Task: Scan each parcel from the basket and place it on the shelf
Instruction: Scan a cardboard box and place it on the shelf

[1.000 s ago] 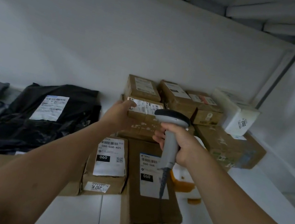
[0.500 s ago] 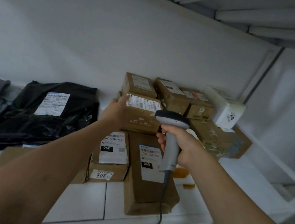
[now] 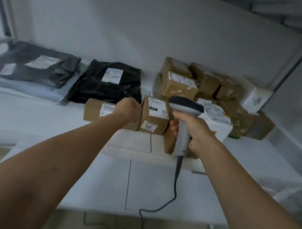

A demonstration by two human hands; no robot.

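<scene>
**Cardboard lined up on the shelf, next parcel being called for**

Cardboard is being ranged along the shelf [image 3: 26, 113], and the left hand [image 3: 129, 110] is being held clenched just beside the labelled carton [image 3: 155, 115]. Nothing is being seen inside that fist, and whether the knuckles are touching the box cannot be told. The scanner [image 3: 186, 108] is being gripped by its handle in the right hand [image 3: 196, 134], with the head being pointed out over the cartons. Its cable [image 3: 176, 180] is being trailed down across the white table [image 3: 95, 181] in front of the shelf.

No parcel is being carried. Every parcel in view is being borne by the shelf: the stacked cartons [image 3: 178, 87] at the back, the black bag [image 3: 109, 85] and the grey bag [image 3: 32, 64] to the left, and the white parcel [image 3: 215, 119] behind the scanner. The basket is not being shown.

By the look of it, the placing is being finished and the next parcel is being called for. For that to be done well:

- The free hand is best being drawn straight back, so the front carton is not being nudged off its row.
- The cable is best being watched, so no loop is being snagged on the table's edge.
- Labels are best being left facing up and outward.
- The back stack is looking a little uneven, so light parcels alone are best being added there.
</scene>
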